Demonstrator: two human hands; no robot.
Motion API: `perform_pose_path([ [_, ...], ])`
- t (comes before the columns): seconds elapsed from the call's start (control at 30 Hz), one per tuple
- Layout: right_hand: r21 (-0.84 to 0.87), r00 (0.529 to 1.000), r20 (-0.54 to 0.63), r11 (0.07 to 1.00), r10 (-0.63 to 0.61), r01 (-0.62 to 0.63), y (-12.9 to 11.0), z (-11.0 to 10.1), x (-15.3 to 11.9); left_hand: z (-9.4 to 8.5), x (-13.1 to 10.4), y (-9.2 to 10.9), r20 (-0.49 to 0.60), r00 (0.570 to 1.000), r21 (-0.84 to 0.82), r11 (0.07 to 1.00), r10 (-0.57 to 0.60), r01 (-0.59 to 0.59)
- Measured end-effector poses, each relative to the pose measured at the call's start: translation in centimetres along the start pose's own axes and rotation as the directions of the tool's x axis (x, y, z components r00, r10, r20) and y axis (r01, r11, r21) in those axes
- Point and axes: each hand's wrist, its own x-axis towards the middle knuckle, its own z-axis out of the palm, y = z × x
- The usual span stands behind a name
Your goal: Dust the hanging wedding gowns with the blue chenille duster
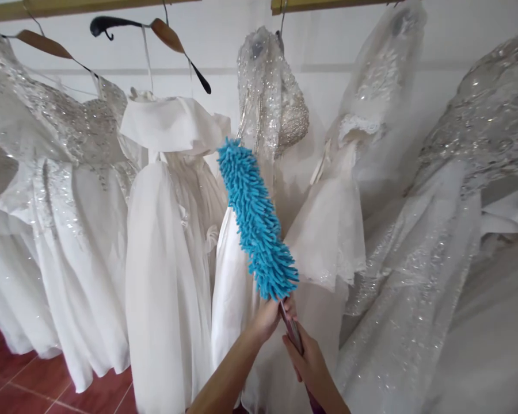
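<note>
A duster with a fluffy blue head (259,224) is held up in front of the hanging white gowns, tilted so its tip leans to the upper left. Just below the fluffy part, my left hand (271,317) is closed around the top of the handle. My right hand (308,356) grips the handle lower down and a little to the right. Behind the duster hangs a gown with a beaded top (263,92); whether the blue fibres touch it I cannot tell.
To the left hang an off-shoulder white gown (155,230) and a sequined gown (69,172). More sparkling gowns (435,241) fill the right side. Hangers (168,35) hook onto a wooden rail (69,8) along the white wall. Red tiles (38,379) show at the lower left.
</note>
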Motion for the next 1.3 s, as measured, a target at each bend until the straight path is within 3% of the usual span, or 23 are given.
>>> perform_pose_path([
  [0.37, 0.063, 0.953, 0.278, 0.987, 0.124, -0.147, 4.3, 3.0, 0.3, -6.0, -1.4, -3.9, -0.246, 0.967, -0.239, 0.971, -0.06, -0.001],
  [0.67, 0.108, 0.882, 0.387, 0.937, 0.268, -0.332, 5.3, 4.2, -2.2, -7.8, -4.2, -6.9, -0.387, 0.915, -0.329, 0.944, -0.119, -0.016],
  [0.8, 0.158, 0.894, 0.374, 0.932, 0.248, -0.325, 4.0, 4.1, -1.6, -7.1, -3.4, -5.4, -0.371, 0.922, -0.268, 0.963, -0.109, 0.006],
  [1.1, 0.347, 0.915, 0.38, 0.896, 0.135, -0.276, -0.5, 4.4, 2.7, -4.9, 0.0, 1.9, -0.268, 0.963, -0.09, 0.995, 0.01, -0.035],
  [1.2, 0.424, 0.891, 0.435, 0.844, 0.129, -0.329, -1.3, 4.7, 3.7, -5.1, 0.7, 2.7, -0.287, 0.958, -0.084, 0.996, 0.013, -0.038],
  [1.3, 0.441, 0.868, 0.47, 0.808, 0.162, -0.39, -1.2, 5.0, 3.8, -5.6, 0.7, 2.0, -0.334, 0.942, -0.119, 0.99, 0.032, -0.076],
])
